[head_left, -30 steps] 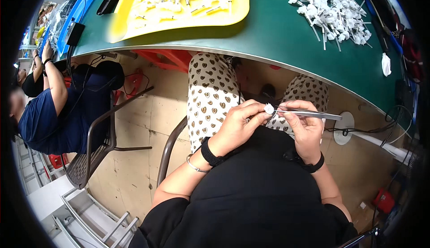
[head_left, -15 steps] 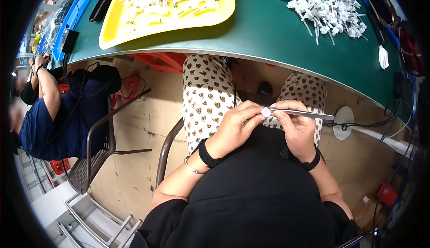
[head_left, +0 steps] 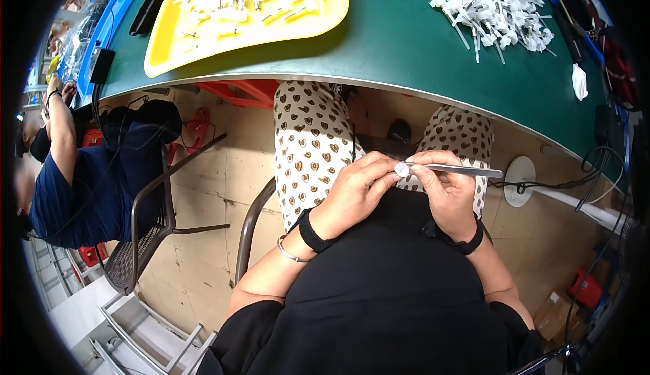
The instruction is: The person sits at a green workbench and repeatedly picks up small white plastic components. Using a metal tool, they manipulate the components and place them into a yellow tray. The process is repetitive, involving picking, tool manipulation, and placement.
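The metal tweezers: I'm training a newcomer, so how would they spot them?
Below the green table, find the person's right hand. The tweezers extend rightward from it: long, slim and grey, unlike the small white part near their left end.

A small, round, white plastic piece (head_left: 402,170) sits pinched in the left hand's (head_left: 357,187) fingertips, round face up, its finer detail too small for me to make out. Slim silver-grey metal tweezers (head_left: 474,170) lie nearly level in the right hand (head_left: 448,189), pointing at the piece; whether they touch, I can't tell.
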The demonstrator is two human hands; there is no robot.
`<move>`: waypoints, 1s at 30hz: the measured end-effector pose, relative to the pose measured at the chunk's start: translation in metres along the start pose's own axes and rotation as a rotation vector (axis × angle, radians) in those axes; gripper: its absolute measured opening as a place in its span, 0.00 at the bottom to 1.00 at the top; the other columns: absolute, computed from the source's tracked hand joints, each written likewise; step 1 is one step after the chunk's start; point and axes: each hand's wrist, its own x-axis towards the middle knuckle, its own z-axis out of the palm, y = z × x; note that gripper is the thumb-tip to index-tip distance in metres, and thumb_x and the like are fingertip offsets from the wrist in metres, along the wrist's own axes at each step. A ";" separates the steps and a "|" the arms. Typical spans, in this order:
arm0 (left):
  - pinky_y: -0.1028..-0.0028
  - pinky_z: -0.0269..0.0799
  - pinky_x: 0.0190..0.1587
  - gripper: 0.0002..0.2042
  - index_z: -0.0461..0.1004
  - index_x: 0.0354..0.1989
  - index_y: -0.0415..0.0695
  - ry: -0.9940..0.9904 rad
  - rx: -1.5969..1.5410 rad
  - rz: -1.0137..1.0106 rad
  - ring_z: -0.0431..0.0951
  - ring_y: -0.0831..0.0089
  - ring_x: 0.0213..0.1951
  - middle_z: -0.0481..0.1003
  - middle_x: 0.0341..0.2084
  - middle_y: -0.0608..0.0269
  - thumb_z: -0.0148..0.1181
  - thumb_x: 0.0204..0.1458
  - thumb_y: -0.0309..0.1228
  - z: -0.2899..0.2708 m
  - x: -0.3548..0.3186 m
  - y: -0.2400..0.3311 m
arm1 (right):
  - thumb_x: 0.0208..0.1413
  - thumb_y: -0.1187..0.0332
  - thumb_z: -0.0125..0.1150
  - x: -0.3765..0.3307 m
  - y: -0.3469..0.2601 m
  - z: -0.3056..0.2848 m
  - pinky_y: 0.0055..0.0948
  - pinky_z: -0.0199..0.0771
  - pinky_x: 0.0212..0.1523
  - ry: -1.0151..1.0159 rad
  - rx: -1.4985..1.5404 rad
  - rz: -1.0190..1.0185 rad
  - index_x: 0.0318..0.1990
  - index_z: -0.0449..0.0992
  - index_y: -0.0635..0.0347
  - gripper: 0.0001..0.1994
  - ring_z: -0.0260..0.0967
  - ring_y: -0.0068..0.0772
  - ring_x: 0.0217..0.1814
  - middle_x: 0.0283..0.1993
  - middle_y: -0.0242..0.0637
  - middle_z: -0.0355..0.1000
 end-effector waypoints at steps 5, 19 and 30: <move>0.68 0.80 0.44 0.08 0.83 0.46 0.35 0.002 -0.002 0.007 0.84 0.61 0.40 0.83 0.38 0.53 0.67 0.59 0.20 0.001 0.000 -0.001 | 0.67 0.78 0.65 -0.001 -0.001 -0.001 0.22 0.80 0.42 -0.005 0.032 0.040 0.47 0.80 0.68 0.05 0.78 0.21 0.42 0.44 0.36 0.80; 0.69 0.80 0.44 0.08 0.83 0.46 0.35 0.002 -0.013 -0.008 0.84 0.62 0.41 0.83 0.39 0.54 0.67 0.60 0.21 0.000 -0.001 -0.001 | 0.68 0.77 0.63 -0.002 -0.004 0.000 0.18 0.79 0.42 0.017 0.150 0.131 0.49 0.79 0.69 0.06 0.77 0.17 0.43 0.44 0.35 0.80; 0.69 0.81 0.44 0.08 0.83 0.46 0.35 0.001 -0.001 0.011 0.84 0.62 0.41 0.83 0.39 0.53 0.67 0.59 0.20 0.000 -0.001 -0.001 | 0.68 0.77 0.64 -0.002 -0.003 0.002 0.18 0.78 0.41 0.049 0.187 0.139 0.48 0.78 0.69 0.06 0.77 0.17 0.41 0.43 0.34 0.80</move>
